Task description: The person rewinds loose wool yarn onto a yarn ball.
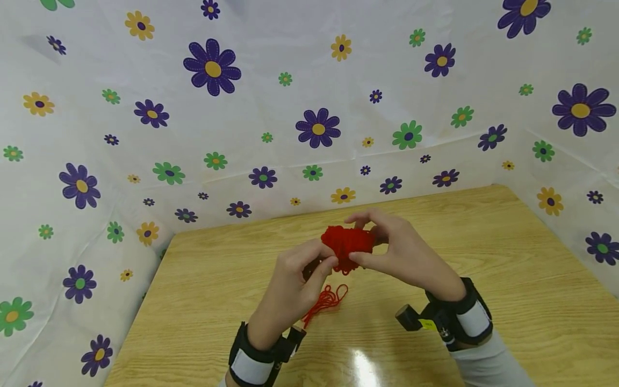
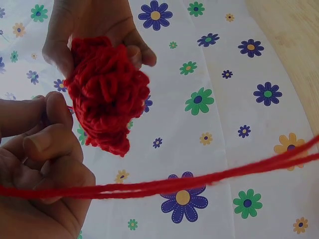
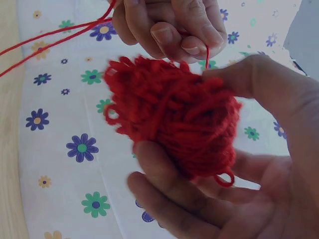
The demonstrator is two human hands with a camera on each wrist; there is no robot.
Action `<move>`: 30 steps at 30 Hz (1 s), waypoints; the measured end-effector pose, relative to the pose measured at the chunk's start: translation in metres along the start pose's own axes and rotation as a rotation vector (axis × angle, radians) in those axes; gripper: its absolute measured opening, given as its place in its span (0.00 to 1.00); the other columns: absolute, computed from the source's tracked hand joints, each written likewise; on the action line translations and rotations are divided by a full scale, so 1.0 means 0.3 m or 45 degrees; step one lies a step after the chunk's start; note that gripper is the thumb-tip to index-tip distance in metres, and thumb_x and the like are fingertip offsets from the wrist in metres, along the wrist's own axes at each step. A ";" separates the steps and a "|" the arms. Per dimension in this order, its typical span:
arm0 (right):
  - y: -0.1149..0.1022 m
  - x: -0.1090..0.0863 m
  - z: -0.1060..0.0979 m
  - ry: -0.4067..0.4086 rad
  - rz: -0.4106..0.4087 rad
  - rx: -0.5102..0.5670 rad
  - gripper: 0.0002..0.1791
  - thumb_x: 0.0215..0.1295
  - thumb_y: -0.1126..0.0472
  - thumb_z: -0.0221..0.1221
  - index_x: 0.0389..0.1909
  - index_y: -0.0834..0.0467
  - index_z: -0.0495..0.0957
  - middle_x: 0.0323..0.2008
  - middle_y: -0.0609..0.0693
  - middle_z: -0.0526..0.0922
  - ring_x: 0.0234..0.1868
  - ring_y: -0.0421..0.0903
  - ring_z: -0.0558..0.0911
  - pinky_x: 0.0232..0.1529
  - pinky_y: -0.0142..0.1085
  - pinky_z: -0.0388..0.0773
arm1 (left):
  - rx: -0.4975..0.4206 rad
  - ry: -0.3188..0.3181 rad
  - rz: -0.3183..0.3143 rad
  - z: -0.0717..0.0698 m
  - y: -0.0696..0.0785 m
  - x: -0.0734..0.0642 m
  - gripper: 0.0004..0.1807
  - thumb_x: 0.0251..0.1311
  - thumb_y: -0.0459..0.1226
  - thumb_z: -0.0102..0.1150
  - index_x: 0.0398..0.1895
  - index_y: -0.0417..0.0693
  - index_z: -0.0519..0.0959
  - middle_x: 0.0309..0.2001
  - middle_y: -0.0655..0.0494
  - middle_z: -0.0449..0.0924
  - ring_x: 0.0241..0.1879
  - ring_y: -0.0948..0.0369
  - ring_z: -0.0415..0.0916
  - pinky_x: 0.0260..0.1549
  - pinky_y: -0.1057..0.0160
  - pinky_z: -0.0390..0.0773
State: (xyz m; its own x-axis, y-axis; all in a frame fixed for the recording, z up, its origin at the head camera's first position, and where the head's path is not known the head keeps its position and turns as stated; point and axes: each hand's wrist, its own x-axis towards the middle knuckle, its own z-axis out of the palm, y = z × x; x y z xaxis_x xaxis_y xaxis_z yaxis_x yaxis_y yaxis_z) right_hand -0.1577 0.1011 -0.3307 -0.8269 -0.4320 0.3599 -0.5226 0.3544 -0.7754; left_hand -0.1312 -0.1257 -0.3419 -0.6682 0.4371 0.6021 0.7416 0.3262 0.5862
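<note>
My right hand (image 1: 394,247) holds a bundle of red yarn (image 1: 348,244) between thumb and fingers, above the wooden table. In the right wrist view the bundle (image 3: 174,119) shows wound strands and small loops standing out at its edges. My left hand (image 1: 302,271) is close at the bundle's left side, pinching a strand of red yarn (image 3: 207,57) between thumb and fingertip. Two lengths of yarn (image 2: 199,181) run across the left palm and out to the side. Below, loose red yarn (image 1: 329,301) trails in loops over the tabletop.
The wooden table (image 1: 217,279) has a white cloth (image 1: 271,107) with purple, green and yellow flowers hanging behind it and at both sides. Black straps with small cameras sit on both wrists, the right wrist camera (image 1: 408,318) jutting inward over the table.
</note>
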 end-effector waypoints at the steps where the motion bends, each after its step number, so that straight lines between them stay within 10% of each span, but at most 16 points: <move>1: -0.001 0.001 0.001 0.024 0.004 0.009 0.30 0.59 0.66 0.72 0.63 0.56 0.74 0.49 0.53 0.82 0.36 0.44 0.86 0.36 0.35 0.86 | 0.002 -0.003 -0.004 0.001 0.000 0.000 0.04 0.66 0.27 0.63 0.37 0.44 0.81 0.28 0.56 0.77 0.22 0.64 0.68 0.20 0.71 0.71; 21: -0.006 0.001 0.009 0.213 -0.054 0.085 0.28 0.59 0.68 0.72 0.59 0.57 0.74 0.55 0.54 0.81 0.43 0.50 0.87 0.43 0.40 0.86 | -0.007 -0.058 -0.017 0.021 -0.005 0.003 0.03 0.69 0.29 0.61 0.39 0.45 0.81 0.27 0.57 0.76 0.24 0.67 0.69 0.21 0.71 0.74; 30: -0.004 -0.001 0.005 0.212 -0.079 0.369 0.25 0.62 0.72 0.67 0.60 0.60 0.72 0.57 0.56 0.78 0.46 0.52 0.87 0.45 0.40 0.86 | -0.044 -0.061 -0.005 0.022 -0.002 0.002 0.03 0.70 0.29 0.60 0.38 0.45 0.81 0.26 0.56 0.76 0.23 0.68 0.68 0.21 0.71 0.72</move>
State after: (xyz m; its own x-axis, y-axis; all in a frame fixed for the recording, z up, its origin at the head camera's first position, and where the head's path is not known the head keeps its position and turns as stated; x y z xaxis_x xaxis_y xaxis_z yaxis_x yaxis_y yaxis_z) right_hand -0.1566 0.0996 -0.3308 -0.8303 -0.2955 0.4725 -0.5123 0.0710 -0.8559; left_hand -0.1317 -0.1200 -0.3455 -0.6667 0.4758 0.5737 0.7360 0.2990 0.6073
